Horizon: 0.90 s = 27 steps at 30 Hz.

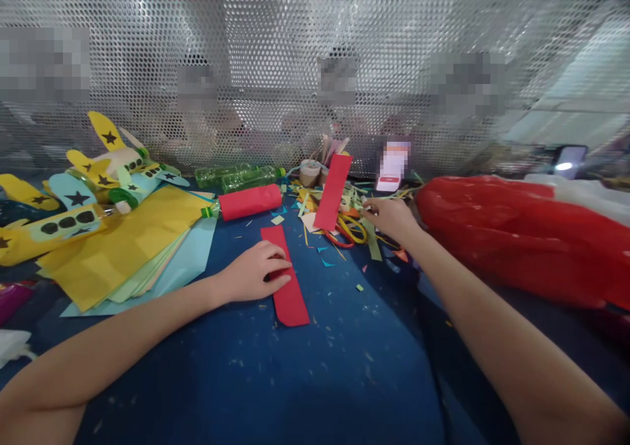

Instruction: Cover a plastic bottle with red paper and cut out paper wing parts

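Note:
My left hand (260, 271) lies over a red paper strip (294, 300) on the blue table, thumb and fingers apart and touching the strip. My right hand (394, 218) reaches over a heap of paper scraps (308, 199), its fingers loosely bent and apart, with nothing visible between them. Just left of it are scissors (361, 232) with yellow and red loops, partly covered by a second red strip (335, 192) leaning across the heap. Behind my left hand lies a green bottle wrapped in red paper (251, 202).
At left, several bottle airplanes (69, 225) with black stars sit on and behind coloured paper sheets (142, 241). Unwrapped green bottles (239, 177) lie at the back, near a phone (392, 166). A red plastic bag (506, 235) fills the right; a perforated metal screen (275, 44) stands behind.

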Each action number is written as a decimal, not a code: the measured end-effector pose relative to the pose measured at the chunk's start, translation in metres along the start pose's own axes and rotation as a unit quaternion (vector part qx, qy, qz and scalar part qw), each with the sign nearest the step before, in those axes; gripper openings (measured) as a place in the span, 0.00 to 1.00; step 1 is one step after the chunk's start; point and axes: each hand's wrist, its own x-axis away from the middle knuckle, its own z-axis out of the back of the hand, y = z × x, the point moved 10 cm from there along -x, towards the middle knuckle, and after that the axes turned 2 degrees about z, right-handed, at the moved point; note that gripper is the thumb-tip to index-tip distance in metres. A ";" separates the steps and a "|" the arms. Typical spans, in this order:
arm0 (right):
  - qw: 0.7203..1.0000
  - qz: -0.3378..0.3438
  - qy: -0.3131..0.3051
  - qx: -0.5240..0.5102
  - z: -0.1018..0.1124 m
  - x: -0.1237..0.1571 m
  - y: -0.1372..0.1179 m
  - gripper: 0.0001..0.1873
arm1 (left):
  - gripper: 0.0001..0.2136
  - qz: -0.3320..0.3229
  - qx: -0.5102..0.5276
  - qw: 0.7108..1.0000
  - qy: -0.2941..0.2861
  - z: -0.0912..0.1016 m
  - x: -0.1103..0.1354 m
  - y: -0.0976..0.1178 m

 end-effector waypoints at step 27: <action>0.643 0.035 -0.044 -0.764 0.031 0.065 -0.160 0.17 | 0.10 0.192 0.134 0.965 0.117 0.013 0.007 -0.034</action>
